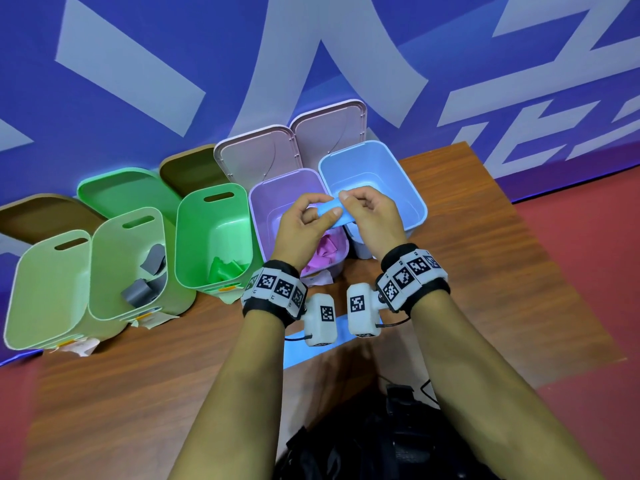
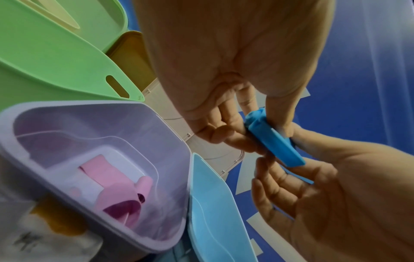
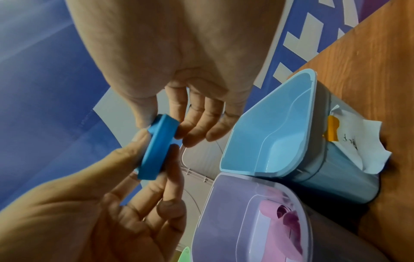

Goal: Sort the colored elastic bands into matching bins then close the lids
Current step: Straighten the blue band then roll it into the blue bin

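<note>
Both hands pinch one blue elastic band (image 1: 330, 211) just above the near rim of the blue bin (image 1: 412, 188): left hand (image 1: 304, 226) at one end, right hand (image 1: 372, 216) at the other. The sorting step is in hand; next, judging by colour, the band should drop into that open, apparently empty bin.

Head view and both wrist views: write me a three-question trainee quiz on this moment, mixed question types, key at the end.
1. True or false: both the left hand and the right hand hold the blue band.
2. Multiple choice: which bin looks empty? A. blue bin B. purple bin C. bright green bin
3. Fill in: the pink bands lie in the ___ bin.

Key: 1 true; 2 A; 3 purple.
</note>
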`<state>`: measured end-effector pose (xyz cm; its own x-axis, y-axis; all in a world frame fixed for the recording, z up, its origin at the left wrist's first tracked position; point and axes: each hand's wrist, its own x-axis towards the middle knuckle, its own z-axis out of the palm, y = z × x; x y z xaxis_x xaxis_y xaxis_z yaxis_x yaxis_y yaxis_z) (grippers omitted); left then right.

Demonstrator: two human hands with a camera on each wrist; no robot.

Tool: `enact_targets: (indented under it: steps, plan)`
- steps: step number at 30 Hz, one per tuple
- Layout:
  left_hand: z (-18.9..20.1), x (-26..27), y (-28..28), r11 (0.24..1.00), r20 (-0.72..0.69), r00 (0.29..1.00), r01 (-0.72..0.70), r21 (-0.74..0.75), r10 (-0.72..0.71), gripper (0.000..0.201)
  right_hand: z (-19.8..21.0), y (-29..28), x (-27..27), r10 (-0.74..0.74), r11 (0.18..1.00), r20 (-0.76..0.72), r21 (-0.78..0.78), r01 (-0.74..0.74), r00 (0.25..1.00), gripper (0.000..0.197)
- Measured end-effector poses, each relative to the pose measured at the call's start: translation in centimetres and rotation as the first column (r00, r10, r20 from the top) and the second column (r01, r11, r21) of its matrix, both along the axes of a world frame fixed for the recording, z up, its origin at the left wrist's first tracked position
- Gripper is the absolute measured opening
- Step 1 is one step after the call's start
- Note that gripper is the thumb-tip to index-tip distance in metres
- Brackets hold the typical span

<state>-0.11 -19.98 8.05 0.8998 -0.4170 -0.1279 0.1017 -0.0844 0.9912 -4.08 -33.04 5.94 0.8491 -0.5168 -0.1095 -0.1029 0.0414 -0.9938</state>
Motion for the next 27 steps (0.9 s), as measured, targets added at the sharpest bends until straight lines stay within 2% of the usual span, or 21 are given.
enact_targets:
  steps: [9,13,19,23,25,27]
  plan:
    - [-0.9,1.4,-0.7,0.999,-0.029,0.999,-0.037,0.022,0.037,0.020,0.1,-0.8,0.9,0.039,0.996,-0.058,-0.073,-0.043,0.998,0.006]
    - [-1.2,1.6,-1.1,1.000,-0.040,0.999,-0.014,0.009,0.014,0.023,-0.5,-1.2,1.2,-0.013,0.997,-0.079,-0.071,0.007,0.997,0.027]
    - [-2.4,2.1,-1.7,0.999,-0.018,1.000,-0.017,0.052,0.018,0.020,-1.4,-1.7,1.1,-0.017,0.998,-0.104,-0.066,0.010,0.994,0.026]
    - [-3.4,2.7,-2.0,0.997,-0.039,0.999,0.001,0.077,0.002,0.013,-1.9,-2.0,1.2,0.017,0.999,-0.121,-0.032,-0.021,0.993,0.017]
    - [-4.1,2.8,-2.1,0.997,-0.061,0.998,0.026,0.077,-0.021,0.008,-2.3,-2.2,1.2,0.003,0.998,-0.133,-0.062,-0.011,0.991,0.018]
    - [-4.5,2.6,-2.3,0.996,-0.086,0.996,0.034,0.087,-0.026,0.013,-2.9,-2.6,1.2,-0.013,0.994,-0.161,-0.107,-0.004,0.987,0.023]
